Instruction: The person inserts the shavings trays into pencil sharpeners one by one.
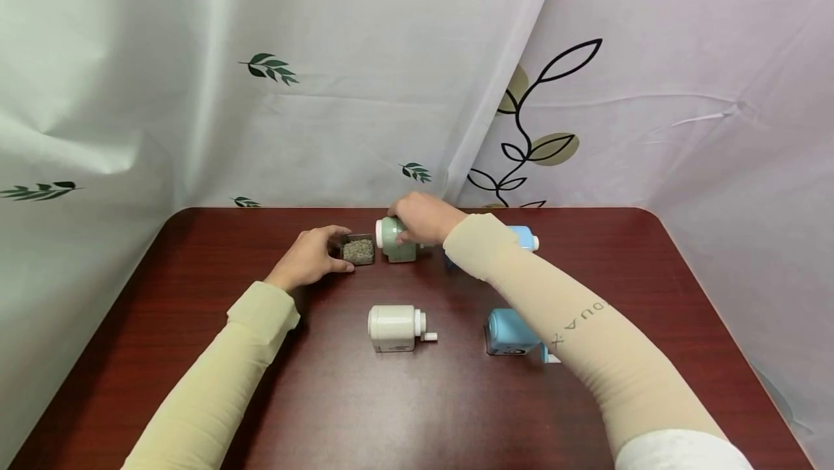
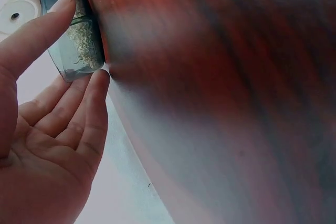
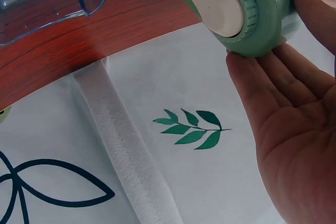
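My left hand (image 1: 311, 258) holds a small clear drawer (image 2: 62, 59) of pencil shavings (image 1: 358, 250) at the back of the table, with thumb and fingers on either side. Just to its right is a green crank pencil sharpener (image 1: 399, 251), its white round end facing the drawer. My right hand (image 1: 426, 216) reaches over the sharpener from behind and grips its body. The right wrist view shows the cream crank arm (image 3: 218, 6) on the green sharpener, with thumb and fingers (image 3: 244, 80) on opposite sides of the body.
A white crank sharpener (image 1: 393, 326) and a blue one (image 1: 511, 331) stand nearer on the dark red table (image 1: 313, 397). A light blue sharpener (image 1: 523, 237) is partly behind my right sleeve. A clear blue drawer (image 3: 47, 3) lies near the green sharpener. A leaf-print curtain (image 1: 365, 93) hangs behind.
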Motion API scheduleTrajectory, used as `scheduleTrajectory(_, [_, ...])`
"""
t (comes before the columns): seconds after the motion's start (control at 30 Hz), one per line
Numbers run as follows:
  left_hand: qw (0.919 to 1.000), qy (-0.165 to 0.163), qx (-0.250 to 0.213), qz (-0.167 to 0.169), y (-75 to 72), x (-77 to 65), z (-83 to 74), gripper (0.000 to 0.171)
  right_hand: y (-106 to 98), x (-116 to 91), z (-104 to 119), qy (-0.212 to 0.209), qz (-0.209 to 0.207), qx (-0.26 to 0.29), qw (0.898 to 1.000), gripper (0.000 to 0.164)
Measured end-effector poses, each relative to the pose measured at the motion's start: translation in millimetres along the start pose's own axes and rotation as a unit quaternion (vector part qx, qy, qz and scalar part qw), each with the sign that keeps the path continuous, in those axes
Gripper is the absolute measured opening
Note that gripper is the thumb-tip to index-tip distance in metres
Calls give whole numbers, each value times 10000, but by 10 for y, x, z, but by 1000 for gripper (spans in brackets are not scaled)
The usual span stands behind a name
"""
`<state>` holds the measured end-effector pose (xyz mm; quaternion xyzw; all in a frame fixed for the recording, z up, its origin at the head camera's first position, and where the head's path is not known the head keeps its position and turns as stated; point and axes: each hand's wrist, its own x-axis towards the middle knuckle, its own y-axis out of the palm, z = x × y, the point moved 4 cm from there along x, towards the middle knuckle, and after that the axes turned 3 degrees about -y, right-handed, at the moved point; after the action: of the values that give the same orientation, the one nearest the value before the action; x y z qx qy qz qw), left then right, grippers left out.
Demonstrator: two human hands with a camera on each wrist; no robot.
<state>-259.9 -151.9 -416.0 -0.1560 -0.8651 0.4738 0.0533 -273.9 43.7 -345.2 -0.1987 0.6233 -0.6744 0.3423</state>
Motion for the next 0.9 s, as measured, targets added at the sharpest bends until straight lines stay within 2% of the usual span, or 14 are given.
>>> scheduleTrajectory(0.27, [9997,-166,-184,13,-12,15,13,67,13,11,-5,79,45,6,10000,48])
scheduleTrajectory(0.9, [9999,-74,-114,60,47,86,-57,68,-5,17,-5,5,92,-103,9999,46])
